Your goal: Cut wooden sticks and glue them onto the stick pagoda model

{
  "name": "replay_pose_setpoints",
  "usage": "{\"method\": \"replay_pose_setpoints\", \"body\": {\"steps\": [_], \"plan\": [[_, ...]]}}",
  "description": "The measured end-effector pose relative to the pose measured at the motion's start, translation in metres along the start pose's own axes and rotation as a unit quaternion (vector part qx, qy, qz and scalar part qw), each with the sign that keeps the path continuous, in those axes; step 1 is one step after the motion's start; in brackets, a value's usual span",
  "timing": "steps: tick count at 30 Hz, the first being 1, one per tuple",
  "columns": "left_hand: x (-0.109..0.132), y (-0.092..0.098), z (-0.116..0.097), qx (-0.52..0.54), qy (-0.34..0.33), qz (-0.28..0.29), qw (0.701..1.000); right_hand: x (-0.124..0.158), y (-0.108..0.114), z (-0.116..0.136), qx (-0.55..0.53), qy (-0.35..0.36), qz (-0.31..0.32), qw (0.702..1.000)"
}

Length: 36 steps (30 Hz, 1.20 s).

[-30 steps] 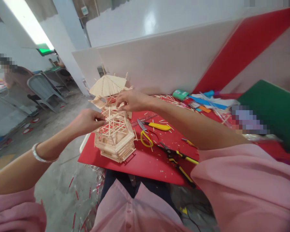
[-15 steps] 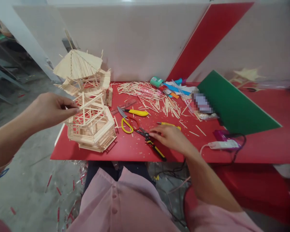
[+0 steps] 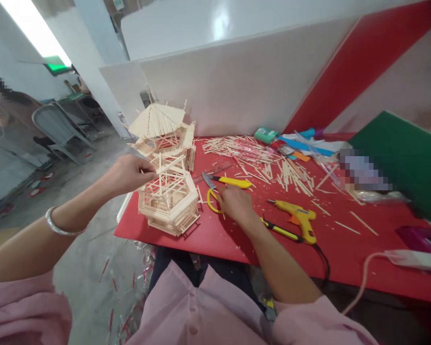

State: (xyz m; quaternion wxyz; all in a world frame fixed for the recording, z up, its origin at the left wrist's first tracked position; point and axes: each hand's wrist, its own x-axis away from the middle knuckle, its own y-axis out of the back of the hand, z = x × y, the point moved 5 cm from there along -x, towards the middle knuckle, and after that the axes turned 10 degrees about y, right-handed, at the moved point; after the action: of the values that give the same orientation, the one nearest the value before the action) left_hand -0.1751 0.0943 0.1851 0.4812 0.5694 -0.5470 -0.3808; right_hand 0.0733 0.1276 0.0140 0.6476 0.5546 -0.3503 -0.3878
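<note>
Left hand [image 3: 129,175] pinches a strut of the stick house [image 3: 170,201]; right hand [image 3: 235,202], grip unclear, rests just right of it, beside yellow scissors [image 3: 233,182].

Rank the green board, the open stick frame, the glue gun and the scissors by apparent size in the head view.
1. green board, though the picture's edge cuts it off
2. open stick frame
3. glue gun and scissors: too close to rank, since the right hand covers part of the scissors
</note>
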Motion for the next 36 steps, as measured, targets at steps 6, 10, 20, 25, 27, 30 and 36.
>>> {"method": "replay_pose_setpoints", "body": {"steps": [6,10,20,25,27,30,36], "plan": [[0.0,-0.002,0.003,0.015,-0.008,0.005,1.0,-0.04,-0.004,-0.035,0.038,-0.013,0.01,0.999],[0.0,-0.003,0.003,0.026,-0.017,0.008,0.999,-0.055,-0.015,-0.046,0.047,-0.003,0.032,0.998],[0.001,-0.002,0.002,0.023,-0.003,0.021,1.0,-0.033,0.016,-0.055,0.043,-0.039,-0.022,0.998],[0.001,-0.001,0.0,0.016,0.001,0.021,1.0,-0.02,0.031,-0.052,0.026,-0.053,-0.022,0.998],[0.0,-0.001,0.0,0.015,0.011,0.022,1.0,-0.015,0.032,-0.048,0.01,-0.047,-0.005,0.999],[0.001,-0.001,0.001,0.018,0.02,0.028,0.999,-0.007,0.033,-0.041,-0.017,-0.044,0.009,0.999],[0.002,-0.001,0.001,0.016,-0.004,0.011,1.0,-0.001,0.022,-0.035,-0.027,-0.039,0.02,0.999]]}}
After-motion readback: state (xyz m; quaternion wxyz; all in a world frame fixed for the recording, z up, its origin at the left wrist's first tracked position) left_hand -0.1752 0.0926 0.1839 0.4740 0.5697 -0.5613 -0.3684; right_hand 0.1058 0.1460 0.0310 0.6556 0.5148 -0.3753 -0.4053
